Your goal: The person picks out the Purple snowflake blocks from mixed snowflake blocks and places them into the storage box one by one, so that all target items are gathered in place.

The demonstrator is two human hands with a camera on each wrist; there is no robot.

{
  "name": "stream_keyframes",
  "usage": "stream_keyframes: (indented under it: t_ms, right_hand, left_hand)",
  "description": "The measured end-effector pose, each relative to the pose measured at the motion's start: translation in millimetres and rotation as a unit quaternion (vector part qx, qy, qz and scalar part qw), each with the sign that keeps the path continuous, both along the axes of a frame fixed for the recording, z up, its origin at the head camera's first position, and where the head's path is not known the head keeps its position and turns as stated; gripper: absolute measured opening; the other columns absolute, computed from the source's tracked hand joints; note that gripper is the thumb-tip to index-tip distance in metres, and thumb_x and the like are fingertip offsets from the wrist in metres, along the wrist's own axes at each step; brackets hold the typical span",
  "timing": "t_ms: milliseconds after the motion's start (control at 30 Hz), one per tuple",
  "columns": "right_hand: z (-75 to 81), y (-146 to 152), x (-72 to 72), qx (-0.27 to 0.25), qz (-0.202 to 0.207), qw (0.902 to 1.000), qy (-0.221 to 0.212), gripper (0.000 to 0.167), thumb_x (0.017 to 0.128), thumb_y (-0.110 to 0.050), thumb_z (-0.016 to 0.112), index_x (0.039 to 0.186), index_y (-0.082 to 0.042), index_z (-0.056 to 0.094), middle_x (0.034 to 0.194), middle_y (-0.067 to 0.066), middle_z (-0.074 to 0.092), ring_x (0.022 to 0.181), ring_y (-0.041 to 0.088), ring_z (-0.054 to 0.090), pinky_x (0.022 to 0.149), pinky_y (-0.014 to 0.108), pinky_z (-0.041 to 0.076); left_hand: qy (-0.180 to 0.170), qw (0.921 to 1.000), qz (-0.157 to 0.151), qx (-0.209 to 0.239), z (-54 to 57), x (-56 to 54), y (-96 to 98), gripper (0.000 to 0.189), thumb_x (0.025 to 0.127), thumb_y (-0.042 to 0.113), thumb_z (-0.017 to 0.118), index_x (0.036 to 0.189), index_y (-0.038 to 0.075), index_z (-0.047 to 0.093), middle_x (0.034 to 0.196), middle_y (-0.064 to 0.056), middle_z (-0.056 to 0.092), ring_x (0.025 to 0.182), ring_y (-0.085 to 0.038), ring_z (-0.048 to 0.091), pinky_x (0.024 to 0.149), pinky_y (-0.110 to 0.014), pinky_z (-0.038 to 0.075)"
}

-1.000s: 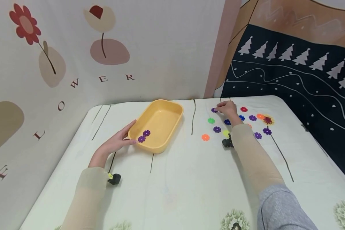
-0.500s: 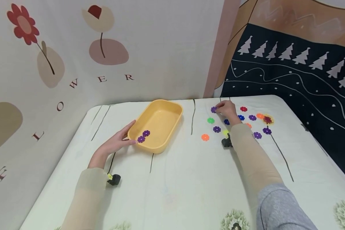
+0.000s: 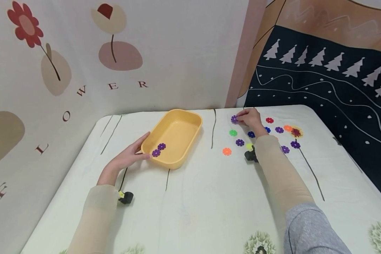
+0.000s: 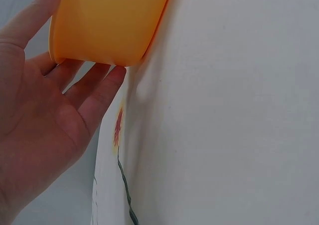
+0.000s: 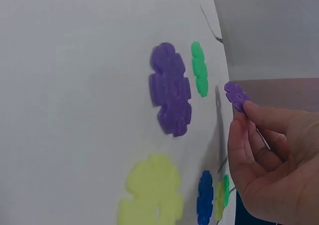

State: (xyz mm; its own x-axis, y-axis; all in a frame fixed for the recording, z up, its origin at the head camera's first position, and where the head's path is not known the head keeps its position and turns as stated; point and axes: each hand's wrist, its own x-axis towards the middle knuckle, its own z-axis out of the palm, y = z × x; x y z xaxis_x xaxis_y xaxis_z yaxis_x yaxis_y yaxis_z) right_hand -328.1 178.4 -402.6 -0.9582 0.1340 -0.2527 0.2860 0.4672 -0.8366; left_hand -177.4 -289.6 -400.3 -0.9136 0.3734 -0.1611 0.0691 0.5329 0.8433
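My left hand (image 3: 127, 158) holds the near left corner of a yellow plastic tray (image 3: 181, 132), thumb at the rim and fingers against the outside. In the left wrist view the fingertips lie along the underside of the tray (image 4: 109, 28). Two purple flower-shaped discs (image 3: 158, 150) lie inside at that corner. At the far side of the table, my right hand (image 3: 252, 120) pinches another purple flower-shaped disc (image 3: 234, 119) between thumb and fingers. The right wrist view has this disc (image 5: 235, 94) raised off the cloth, above the others.
Around the right hand lie several loose discs, including a green disc (image 3: 233, 133), an orange disc (image 3: 227, 151), a purple disc (image 3: 239, 142) and a red disc (image 3: 269, 120). A patterned white cloth (image 3: 190, 211) covers the table, with printed curtains behind.
The right hand has raised the pinched purple disc slightly, and more of the disc's face shows now. The left hand and the tray have stayed in place.
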Motion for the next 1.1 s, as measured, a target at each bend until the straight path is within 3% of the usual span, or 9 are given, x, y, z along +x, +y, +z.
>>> stream_keyframes:
  t_ms: [133, 367, 833, 1100]
  right_hand:
    - [5.4, -3.5, 0.0, 0.005, 0.004, 0.9999, 0.012, 0.028, 0.099, -0.014, 0.061, 0.125, -0.004, 0.067, 0.132, 0.015, 0.058, 0.106, 0.022, 0.055, 0.087, 0.021, 0.051]
    - [15.8, -11.7, 0.1, -0.007, 0.01, 0.9997, 0.021, 0.029, 0.099, -0.012, 0.061, 0.126, -0.004, 0.066, 0.132, 0.017, 0.058, 0.111, 0.024, 0.06, 0.105, 0.032, 0.053]
    - [27.3, -30.5, -6.7, -0.031, 0.024, 0.9988, 0.029, 0.028, 0.097, -0.013, 0.065, 0.122, -0.003, 0.068, 0.125, 0.018, 0.065, 0.102, 0.022, 0.066, 0.097, 0.029, 0.057]
    - [31.5, -46.8, -7.2, -0.045, 0.036, 0.9974, 0.043, 0.027, 0.095, -0.01, 0.067, 0.121, -0.002, 0.069, 0.123, 0.018, 0.066, 0.089, 0.014, 0.067, 0.083, 0.021, 0.06]
  left_hand:
    - [0.001, 1.0, -0.001, 0.003, 1.0, 0.7, 0.8, 0.091, 0.096, 0.023, 0.067, 0.162, 0.026, 0.005, 0.17, -0.011, 0.005, 0.153, -0.044, 0.016, 0.122, -0.061, 0.022]
    - [0.0, 1.0, -0.001, 0.001, 1.5, 0.9, 0.7, 0.091, 0.096, 0.022, 0.067, 0.162, 0.026, 0.004, 0.17, -0.011, 0.005, 0.153, -0.044, 0.016, 0.122, -0.06, 0.023]
    - [0.002, 1.0, 0.002, -0.003, 1.8, 1.1, 1.0, 0.09, 0.096, 0.021, 0.066, 0.162, 0.026, 0.004, 0.17, -0.011, 0.004, 0.153, -0.043, 0.016, 0.122, -0.058, 0.025]
    - [0.001, 1.0, 0.003, -0.003, 1.4, 1.1, 0.9, 0.092, 0.095, 0.024, 0.068, 0.162, 0.026, 0.005, 0.17, -0.011, 0.005, 0.153, -0.044, 0.015, 0.122, -0.061, 0.022]
